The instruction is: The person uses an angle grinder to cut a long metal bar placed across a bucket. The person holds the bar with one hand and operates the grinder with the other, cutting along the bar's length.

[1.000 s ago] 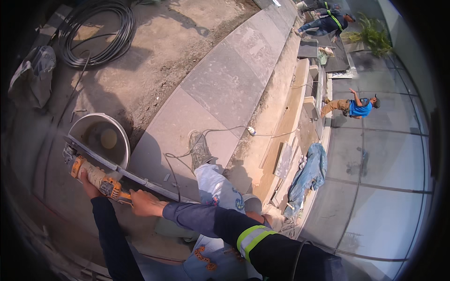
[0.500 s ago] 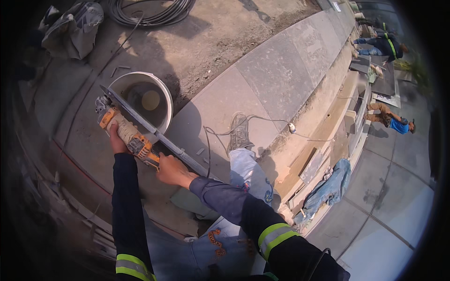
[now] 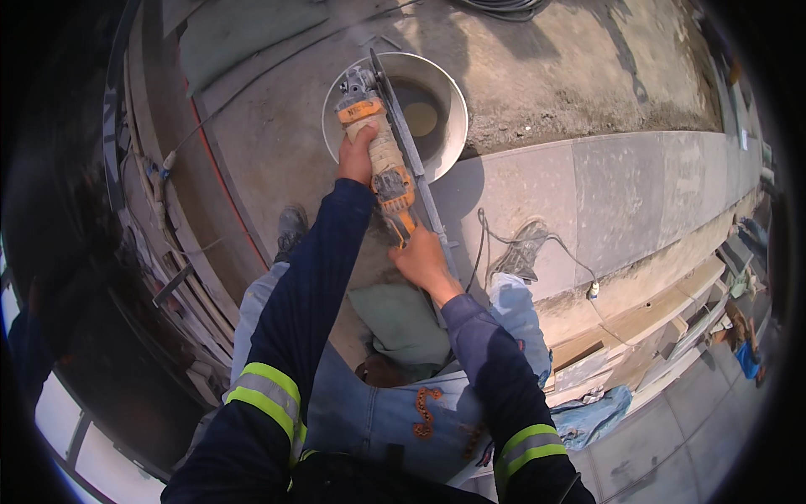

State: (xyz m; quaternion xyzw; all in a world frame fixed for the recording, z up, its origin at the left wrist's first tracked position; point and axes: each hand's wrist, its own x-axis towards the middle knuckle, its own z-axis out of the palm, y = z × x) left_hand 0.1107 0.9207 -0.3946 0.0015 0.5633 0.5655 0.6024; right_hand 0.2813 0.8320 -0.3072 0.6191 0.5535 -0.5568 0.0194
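Note:
I hold an orange-and-grey angle grinder (image 3: 393, 186), its body wrapped in pale tape, with both hands. My left hand (image 3: 357, 157) is closed round the wrapped body behind the grinder's head. My right hand (image 3: 422, 259) grips the rear handle. Alongside the tool, on its right, runs a long narrow grey strip of slab or stone (image 3: 417, 170), seen nearly edge-on. Its far end lies over a pale bucket (image 3: 454, 109) with murky liquid in it. Whether the grinder's disc touches the strip, I cannot make out.
Grey paving slabs (image 3: 621, 181) run off to the right, with a cable connector (image 3: 594, 291) near their edge. Planks and offcuts (image 3: 579, 346) lie beside a blue cloth (image 3: 592, 417). A greenish cushion or sack (image 3: 399, 328) sits between my legs. Coiled hose (image 3: 508, 7) lies at the far side.
The view has turned and shifted, so the bucket and grinder now appear nearer the middle and more upright. Both hands keep their hold on the grinder.

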